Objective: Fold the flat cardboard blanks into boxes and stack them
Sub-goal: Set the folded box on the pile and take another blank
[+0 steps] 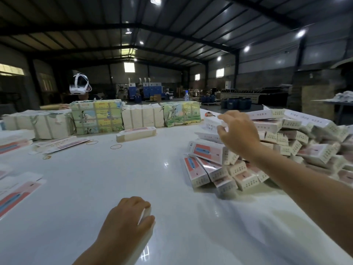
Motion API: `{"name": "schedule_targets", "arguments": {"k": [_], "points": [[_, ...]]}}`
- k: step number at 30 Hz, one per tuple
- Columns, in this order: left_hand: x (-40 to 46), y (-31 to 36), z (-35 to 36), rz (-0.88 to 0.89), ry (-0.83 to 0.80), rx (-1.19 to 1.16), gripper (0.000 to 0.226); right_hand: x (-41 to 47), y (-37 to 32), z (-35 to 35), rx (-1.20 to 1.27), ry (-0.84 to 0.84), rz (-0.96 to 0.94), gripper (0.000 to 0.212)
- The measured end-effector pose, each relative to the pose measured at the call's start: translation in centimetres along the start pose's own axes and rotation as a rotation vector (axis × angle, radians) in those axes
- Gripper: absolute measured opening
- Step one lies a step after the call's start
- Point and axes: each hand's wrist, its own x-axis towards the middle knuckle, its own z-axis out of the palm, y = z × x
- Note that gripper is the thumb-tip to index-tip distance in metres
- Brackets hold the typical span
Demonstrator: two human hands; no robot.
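Placing a folded box point(212, 124) on the loose pile point(277, 142) at the table's right edge, right hand point(238, 133) pinching it; a nudge could topple the heap. Left hand point(129, 220) curls around something white near the front edge, likely another box.

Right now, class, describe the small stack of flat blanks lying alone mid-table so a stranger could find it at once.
Start at the row of wrapped bundles along the far edge of the white table. Just in front of the plain pale one lies a low stack of blanks. Unlike the folded boxes heaped on the right, it is flat and stands alone.

Two hands point(236, 131), four wrapped bundles point(97, 117), three rubber bands point(116, 146), one heap of folded boxes point(277, 146).
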Motion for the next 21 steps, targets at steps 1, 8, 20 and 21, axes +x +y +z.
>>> {"name": "schedule_targets", "arguments": {"k": [1, 8, 20, 21], "points": [[0.0, 0.1, -0.1, -0.001, -0.011, 0.007, 0.043, -0.7, -1.7, 0.1, 0.089, 0.002, -0.078, 0.036], [0.0, 0.2, -0.1, -0.018, -0.020, 0.039, 0.035, -11.0, -7.3, 7.8, 0.201, -0.484, -0.356, 0.030], [3.6, -13.3, -13.4, -0.579, -0.047, 0.135, 0.045, -11.9, -6.0, 10.5, 0.297, -0.466, -0.288, 0.020], [2.9, -16.0, -14.8, -0.690, -0.029, 0.202, 0.048, -11.8, -6.1, 10.5, 0.308, -0.452, -0.293, 0.014]]}}
